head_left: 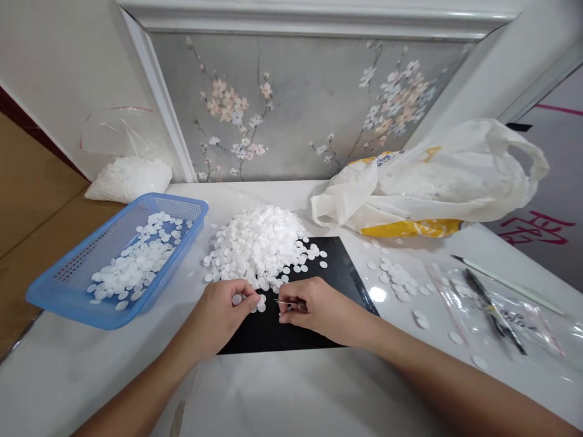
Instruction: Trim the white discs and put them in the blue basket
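Note:
My left hand (223, 318) is closed in a pinch over the left part of a black mat (273, 337), with small white discs (261, 303) at its thumb and fingertips. Close by on the right, my right hand (316, 309) is wrapped around a thin, pointed metal tool (286, 301). Its tip points left toward the discs; most of it is hidden by my fingers, so its exact kind is unclear. Just beyond both hands rises a large heap of white discs (259, 240), partly on the mat and partly on the white table.
At left is a blue plastic basket (180, 243) with more discs inside, and behind it a clear bag of white pieces (132, 179). A white plastic bag (432, 182) lies at back right. Loose discs (398, 279), a black pen (494, 309) and clear zip bags (528, 325) lie right.

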### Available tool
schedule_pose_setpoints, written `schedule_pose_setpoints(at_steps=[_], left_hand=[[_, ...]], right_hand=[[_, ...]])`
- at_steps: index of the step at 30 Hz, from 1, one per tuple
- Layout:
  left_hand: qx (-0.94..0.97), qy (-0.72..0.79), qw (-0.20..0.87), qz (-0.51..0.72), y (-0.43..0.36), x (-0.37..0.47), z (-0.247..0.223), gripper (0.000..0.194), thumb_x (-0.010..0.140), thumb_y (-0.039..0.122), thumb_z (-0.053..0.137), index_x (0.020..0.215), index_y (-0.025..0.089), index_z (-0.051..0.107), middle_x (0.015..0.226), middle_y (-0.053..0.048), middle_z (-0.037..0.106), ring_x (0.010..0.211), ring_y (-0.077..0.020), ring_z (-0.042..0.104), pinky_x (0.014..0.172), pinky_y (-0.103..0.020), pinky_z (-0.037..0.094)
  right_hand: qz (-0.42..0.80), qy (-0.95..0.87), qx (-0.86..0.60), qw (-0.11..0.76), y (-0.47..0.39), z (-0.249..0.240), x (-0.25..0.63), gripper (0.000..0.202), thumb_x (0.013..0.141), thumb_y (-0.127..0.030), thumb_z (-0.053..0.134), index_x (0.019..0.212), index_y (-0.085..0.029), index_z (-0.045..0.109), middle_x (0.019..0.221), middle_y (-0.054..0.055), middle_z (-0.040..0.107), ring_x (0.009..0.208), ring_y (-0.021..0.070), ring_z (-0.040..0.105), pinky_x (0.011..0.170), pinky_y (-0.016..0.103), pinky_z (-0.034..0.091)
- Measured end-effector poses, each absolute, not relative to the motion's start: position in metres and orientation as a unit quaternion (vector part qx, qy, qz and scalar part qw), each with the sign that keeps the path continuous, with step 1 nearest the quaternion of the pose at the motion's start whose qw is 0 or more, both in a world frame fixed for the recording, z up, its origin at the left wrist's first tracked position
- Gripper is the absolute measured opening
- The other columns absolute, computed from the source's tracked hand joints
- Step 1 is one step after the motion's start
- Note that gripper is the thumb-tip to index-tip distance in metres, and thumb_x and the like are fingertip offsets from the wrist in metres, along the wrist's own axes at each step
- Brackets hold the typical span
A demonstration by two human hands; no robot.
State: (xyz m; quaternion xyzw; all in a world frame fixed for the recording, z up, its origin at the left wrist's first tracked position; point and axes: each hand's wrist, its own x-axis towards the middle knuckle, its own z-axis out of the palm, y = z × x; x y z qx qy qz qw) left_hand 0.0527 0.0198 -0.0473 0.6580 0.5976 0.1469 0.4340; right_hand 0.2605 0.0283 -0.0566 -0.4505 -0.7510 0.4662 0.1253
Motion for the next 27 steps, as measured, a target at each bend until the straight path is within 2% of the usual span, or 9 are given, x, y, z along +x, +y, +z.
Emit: schedule_pose_setpoints(at_steps=[3, 6, 10, 13, 17, 20, 23, 27], left_hand=[[0.628, 0.592, 0.479, 0.160, 0.022, 0.052, -0.048, 0.031, 0.081, 0.044, 0.052, 0.070, 0.017, 0.061, 0.059, 0.001, 0.055, 0.052, -0.0116, 0.043, 0.052, -0.023, 0.028], [0.590, 0.582, 0.531, 0.177, 0.023, 0.052, -0.050, 0.028, 0.082, 0.042, 0.053, 0.070, 0.016, 0.057, 0.054, 0.001, 0.055, 0.050, -0.0102, 0.041, 0.051, -0.022, 0.029], [0.513, 0.556, 0.619, 0.213, 0.023, 0.055, -0.051, 0.026, 0.081, 0.039, 0.055, 0.070, 0.015, 0.053, 0.064, -0.002, 0.063, 0.046, -0.0070, 0.035, 0.046, -0.020, 0.025], [0.486, 0.539, 0.658, 0.201, 0.021, 0.058, -0.049, 0.029, 0.082, 0.041, 0.056, 0.070, 0.014, 0.054, 0.067, -0.004, 0.065, 0.046, -0.0059, 0.035, 0.046, -0.020, 0.026], [0.477, 0.529, 0.677, 0.187, 0.018, 0.061, -0.045, 0.031, 0.081, 0.042, 0.058, 0.069, 0.014, 0.055, 0.069, -0.006, 0.066, 0.045, -0.0057, 0.036, 0.045, -0.020, 0.026], [0.472, 0.526, 0.684, 0.182, 0.018, 0.063, -0.045, 0.030, 0.080, 0.042, 0.059, 0.070, 0.014, 0.055, 0.070, -0.006, 0.067, 0.044, -0.0055, 0.037, 0.045, -0.020, 0.026], [0.469, 0.528, 0.684, 0.184, 0.019, 0.063, -0.048, 0.031, 0.079, 0.042, 0.059, 0.070, 0.014, 0.054, 0.071, -0.007, 0.068, 0.043, -0.0051, 0.037, 0.044, -0.019, 0.025], [0.475, 0.526, 0.680, 0.189, 0.019, 0.061, -0.051, 0.030, 0.080, 0.042, 0.058, 0.071, 0.014, 0.054, 0.070, -0.007, 0.068, 0.043, -0.0054, 0.038, 0.044, -0.019, 0.025]], right_hand=[[0.458, -0.735, -0.482, 0.136, 0.030, -0.056, 0.263, 0.008, 0.078, -0.024, 0.060, 0.073, -0.018, 0.059, 0.060, -0.004, 0.048, 0.054, 0.0079, 0.039, 0.050, 0.019, 0.030], [0.470, -0.706, -0.508, 0.150, 0.033, -0.055, 0.266, 0.014, 0.079, -0.029, 0.059, 0.073, -0.016, 0.060, 0.058, -0.004, 0.049, 0.051, 0.0078, 0.041, 0.048, 0.020, 0.031], [0.489, -0.678, -0.525, 0.161, 0.040, -0.055, 0.273, 0.019, 0.083, -0.033, 0.054, 0.076, -0.016, 0.057, 0.052, -0.005, 0.048, 0.047, 0.0085, 0.042, 0.049, 0.021, 0.033], [0.467, -0.688, -0.528, 0.171, 0.045, -0.056, 0.279, 0.020, 0.085, -0.034, 0.053, 0.077, -0.016, 0.059, 0.058, -0.003, 0.054, 0.054, 0.0097, 0.045, 0.053, 0.021, 0.034], [0.450, -0.695, -0.535, 0.166, 0.048, -0.056, 0.283, 0.019, 0.084, -0.033, 0.054, 0.078, -0.017, 0.062, 0.065, -0.002, 0.055, 0.061, 0.0108, 0.046, 0.057, 0.022, 0.035], [0.453, -0.699, -0.530, 0.158, 0.045, -0.058, 0.282, 0.015, 0.078, -0.032, 0.063, 0.075, -0.017, 0.063, 0.063, -0.004, 0.052, 0.059, 0.0101, 0.044, 0.054, 0.021, 0.033], [0.444, -0.726, -0.503, 0.152, 0.040, -0.061, 0.278, 0.011, 0.070, -0.023, 0.070, 0.073, -0.017, 0.061, 0.068, -0.003, 0.055, 0.060, 0.0101, 0.047, 0.055, 0.021, 0.034], [0.378, -0.786, -0.459, 0.170, 0.036, -0.063, 0.275, 0.012, 0.078, -0.020, 0.064, 0.067, -0.016, 0.059, 0.074, 0.000, 0.057, 0.063, 0.0104, 0.049, 0.059, 0.023, 0.036]])
